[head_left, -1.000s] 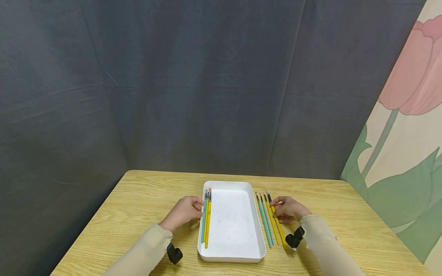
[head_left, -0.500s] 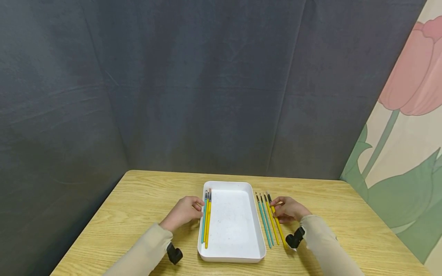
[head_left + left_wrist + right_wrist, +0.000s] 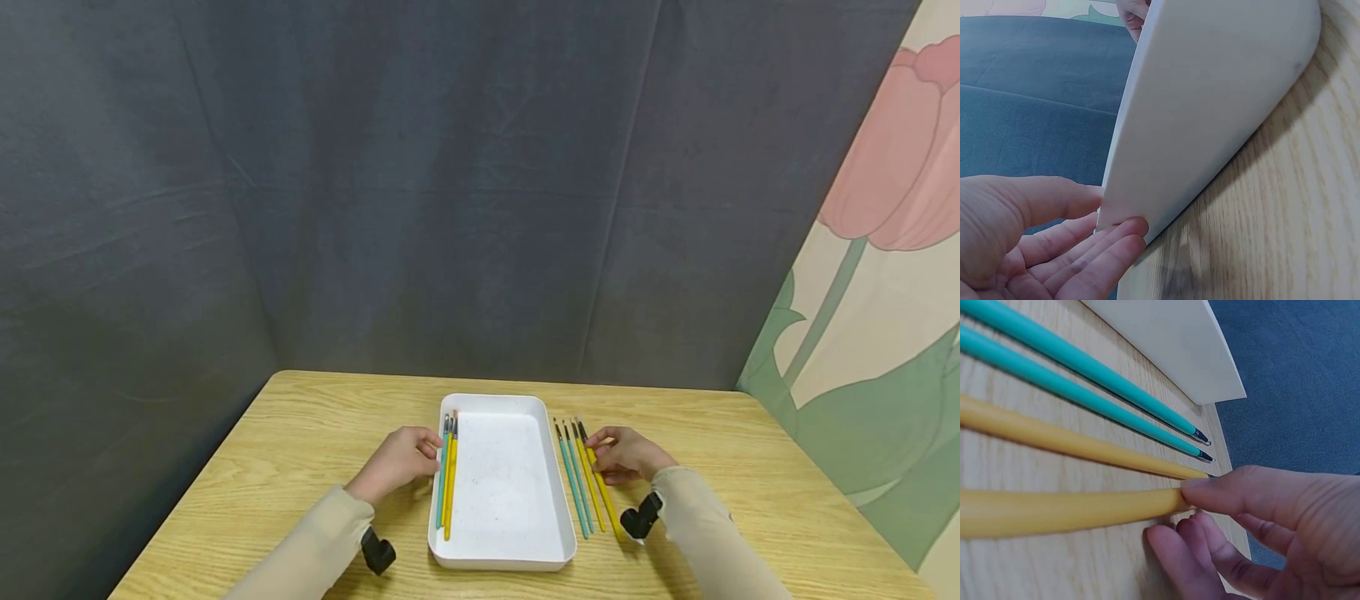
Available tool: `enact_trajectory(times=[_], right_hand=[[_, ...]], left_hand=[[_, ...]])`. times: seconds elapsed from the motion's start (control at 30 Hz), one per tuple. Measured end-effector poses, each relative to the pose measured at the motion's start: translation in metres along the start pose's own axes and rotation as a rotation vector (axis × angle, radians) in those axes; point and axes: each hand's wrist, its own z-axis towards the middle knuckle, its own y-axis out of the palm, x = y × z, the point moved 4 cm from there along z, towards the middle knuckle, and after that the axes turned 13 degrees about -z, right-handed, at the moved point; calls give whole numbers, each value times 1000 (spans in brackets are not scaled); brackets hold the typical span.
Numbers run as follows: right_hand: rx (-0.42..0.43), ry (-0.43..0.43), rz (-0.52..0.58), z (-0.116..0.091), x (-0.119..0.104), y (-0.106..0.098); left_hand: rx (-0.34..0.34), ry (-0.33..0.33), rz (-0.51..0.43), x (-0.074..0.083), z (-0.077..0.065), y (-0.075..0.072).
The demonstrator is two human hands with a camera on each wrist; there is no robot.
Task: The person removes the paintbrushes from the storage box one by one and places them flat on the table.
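Observation:
A white tray [image 3: 510, 492] stands on the table. My left hand [image 3: 405, 458] holds its left side, thumb at the rim and fingers against the outer wall [image 3: 1197, 106] in the left wrist view. Inside along that side lie a teal paintbrush [image 3: 442, 483] and two yellow paintbrushes [image 3: 452, 492]. Right of the tray, my right hand [image 3: 630, 454] pinches a yellow paintbrush [image 3: 1072, 511] between thumb and fingers, near its bristle end. Next to it another yellow paintbrush [image 3: 1079, 442] and two teal paintbrushes [image 3: 1085, 362] lie side by side, bristles pointing away from me.
The wooden table [image 3: 330, 417] has a dark cloth backdrop [image 3: 450, 208] behind it and along the left. A wall painted with a tulip [image 3: 877, 183] rises at the right. Black wrist cameras are strapped over both beige sleeves [image 3: 315, 542].

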Motion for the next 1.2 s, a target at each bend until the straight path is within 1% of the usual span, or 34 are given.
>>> enact_trajectory(times=[0.23,0.47,0.97,1.2], right_hand=[[-12,-6,7,0,-1,0],[1,6,-2,0,0,0],[4,-3,-4,0,2,0],[9,24,-14,2,4,0]], left_hand=[[7,3,7,1,-1,0],[4,-3,0,0,0,0],[-5,5,2,0,-1,0],[-2,1,7,-1,1,1]])
